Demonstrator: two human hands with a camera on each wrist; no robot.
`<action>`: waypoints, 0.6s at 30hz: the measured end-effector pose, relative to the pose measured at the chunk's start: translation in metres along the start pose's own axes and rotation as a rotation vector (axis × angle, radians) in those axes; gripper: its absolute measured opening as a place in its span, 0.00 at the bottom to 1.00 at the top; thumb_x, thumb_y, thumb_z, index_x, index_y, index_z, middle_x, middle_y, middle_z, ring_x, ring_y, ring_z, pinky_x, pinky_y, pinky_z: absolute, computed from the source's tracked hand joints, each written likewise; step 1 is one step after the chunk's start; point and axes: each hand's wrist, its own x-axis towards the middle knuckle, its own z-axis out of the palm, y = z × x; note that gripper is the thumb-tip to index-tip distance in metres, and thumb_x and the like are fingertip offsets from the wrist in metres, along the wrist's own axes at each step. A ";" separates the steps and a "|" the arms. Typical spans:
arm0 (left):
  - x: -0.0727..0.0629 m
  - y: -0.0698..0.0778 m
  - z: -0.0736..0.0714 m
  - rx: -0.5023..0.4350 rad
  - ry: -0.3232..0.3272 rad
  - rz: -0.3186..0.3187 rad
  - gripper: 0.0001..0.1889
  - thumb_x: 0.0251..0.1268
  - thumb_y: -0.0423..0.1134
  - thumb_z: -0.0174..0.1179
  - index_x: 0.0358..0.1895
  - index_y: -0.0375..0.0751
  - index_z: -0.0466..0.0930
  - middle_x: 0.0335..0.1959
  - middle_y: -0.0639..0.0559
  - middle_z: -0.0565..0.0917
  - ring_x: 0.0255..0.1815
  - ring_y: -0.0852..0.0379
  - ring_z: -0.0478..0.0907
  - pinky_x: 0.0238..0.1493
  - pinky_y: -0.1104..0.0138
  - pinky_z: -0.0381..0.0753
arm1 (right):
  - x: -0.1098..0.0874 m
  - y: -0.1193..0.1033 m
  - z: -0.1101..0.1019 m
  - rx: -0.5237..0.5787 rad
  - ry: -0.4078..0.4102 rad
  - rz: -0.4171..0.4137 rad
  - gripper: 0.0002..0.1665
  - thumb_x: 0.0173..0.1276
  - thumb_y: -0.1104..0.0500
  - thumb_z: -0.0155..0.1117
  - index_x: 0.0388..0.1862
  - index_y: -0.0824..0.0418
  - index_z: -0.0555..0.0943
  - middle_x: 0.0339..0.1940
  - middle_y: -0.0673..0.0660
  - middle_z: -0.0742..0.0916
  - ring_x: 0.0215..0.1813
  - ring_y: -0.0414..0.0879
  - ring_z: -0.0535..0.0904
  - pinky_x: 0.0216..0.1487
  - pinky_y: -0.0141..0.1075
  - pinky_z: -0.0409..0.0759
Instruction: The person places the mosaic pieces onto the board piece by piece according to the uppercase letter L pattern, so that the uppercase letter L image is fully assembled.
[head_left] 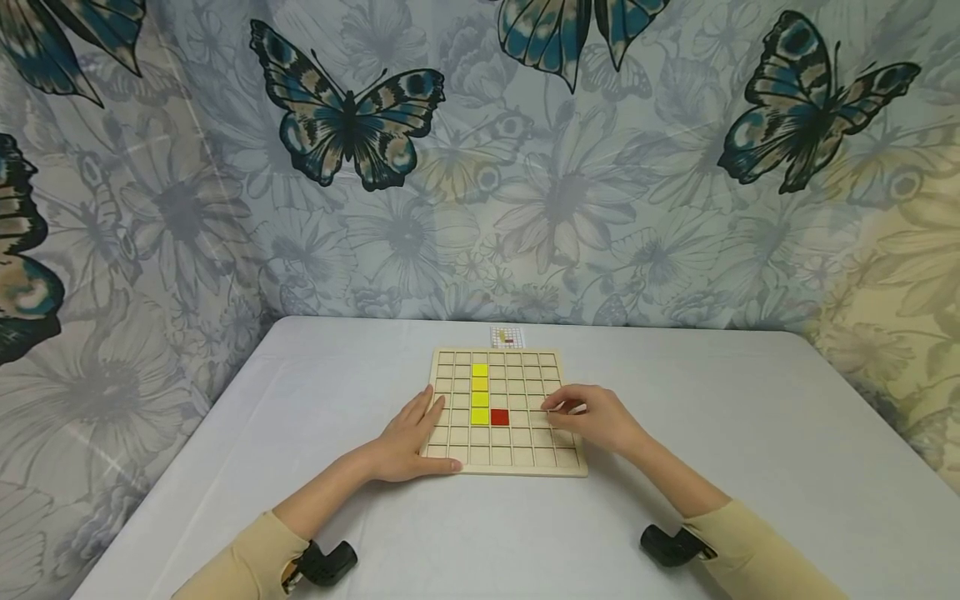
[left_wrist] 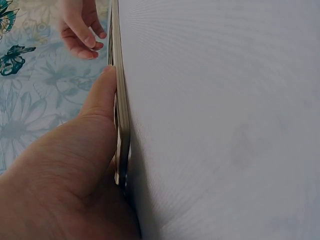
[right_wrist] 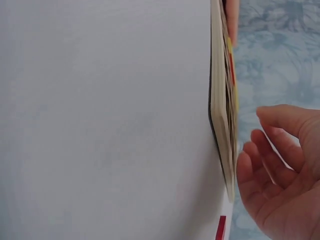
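Observation:
A pale wooden grid board (head_left: 455,433) lies flat on the table. Yellow squares (head_left: 480,392) form a column on it, and a red square (head_left: 499,417) sits right of the lowest one. My left hand (head_left: 408,442) rests along the board's left side, fingers straight, its thumb (left_wrist: 100,95) at the front edge. Over the right-hand columns hovers my right hand (head_left: 596,417), fingers loosely bent. In the right wrist view, a gap shows between thumb and fingers (right_wrist: 270,160), with nothing held there.
Behind the board lies a small card (head_left: 507,337) printed with a coloured grid. A red piece (right_wrist: 220,228) shows near the board's end in the right wrist view. The white table (head_left: 360,358) reaches back to a butterfly-patterned backdrop (head_left: 562,208).

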 end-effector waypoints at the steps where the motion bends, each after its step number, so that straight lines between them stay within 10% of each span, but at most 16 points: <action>1: 0.000 0.000 0.000 0.003 0.001 0.004 0.55 0.61 0.65 0.60 0.77 0.32 0.42 0.78 0.35 0.35 0.78 0.40 0.33 0.73 0.45 0.42 | -0.001 0.002 -0.002 -0.001 0.004 0.005 0.07 0.63 0.55 0.70 0.40 0.51 0.86 0.38 0.48 0.86 0.42 0.45 0.81 0.40 0.40 0.77; 18: 0.000 0.000 0.000 0.019 0.000 0.000 0.55 0.61 0.65 0.60 0.78 0.32 0.42 0.78 0.36 0.35 0.78 0.40 0.33 0.73 0.45 0.43 | -0.018 0.030 -0.030 -0.074 0.086 0.059 0.11 0.62 0.58 0.71 0.44 0.56 0.85 0.37 0.52 0.84 0.42 0.47 0.77 0.37 0.40 0.74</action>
